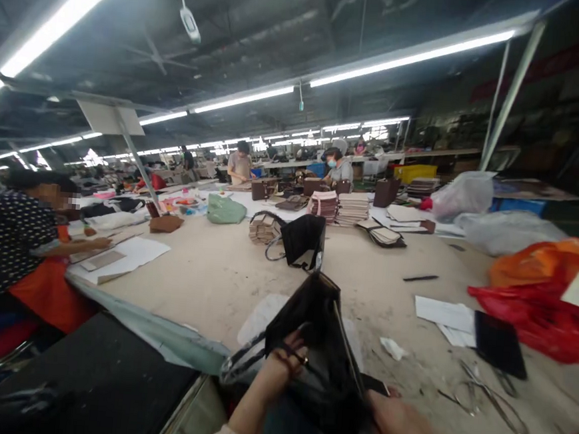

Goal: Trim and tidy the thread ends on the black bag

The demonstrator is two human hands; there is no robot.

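The black bag is held above the worktop near its front edge, clasped by curled fingers of the left hand. How the right hand grips cannot be told. The bag is judged light and limp, best taken at the rim.

Black and beige mostly, with loud stuff round the edges.
The black bag up front is glossy, the worktop pale beige with white paper sheets. There's a red plastic bag, an orange plastic bag, a mint-green bag and a yellow crate. The person on the left has a navy top with small white dots and an orange apron.
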